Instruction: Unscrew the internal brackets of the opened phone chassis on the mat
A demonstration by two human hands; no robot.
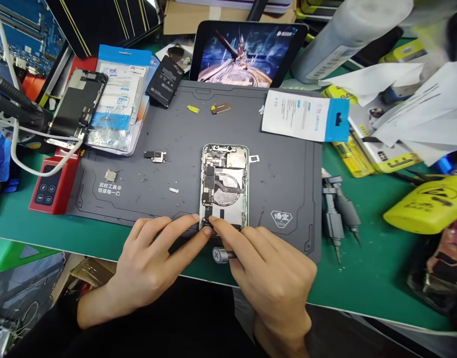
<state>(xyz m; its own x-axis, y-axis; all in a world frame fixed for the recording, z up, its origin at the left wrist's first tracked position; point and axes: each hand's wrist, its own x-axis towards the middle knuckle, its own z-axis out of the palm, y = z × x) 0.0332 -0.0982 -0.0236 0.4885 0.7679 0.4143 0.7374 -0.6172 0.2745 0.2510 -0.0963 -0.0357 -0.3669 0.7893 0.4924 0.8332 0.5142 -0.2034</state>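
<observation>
An opened phone (233,214) with a light green frame lies upright on the grey mat, its inner boards and a round coil showing. My left hand (149,263) is at its lower left corner, fingers stretched and apart, the index finger at the side edge and the thumb at the bottom. The index finger of my right hand (273,273) presses on the phone's lower left inside. Curled in that same hand is a screwdriver (221,255), with only its cross-marked end cap showing; the shaft is hidden. A small SIM tray (254,158) lies beside the phone.
Small loose parts, among them a camera-like module (155,156) and a metal piece (111,175), dot the mat (288,174). A battery (164,81), a lit tablet (246,54) and a white-blue packet (303,117) lie behind. Screwdrivers (332,214) lie right; a red device (51,184) stands left.
</observation>
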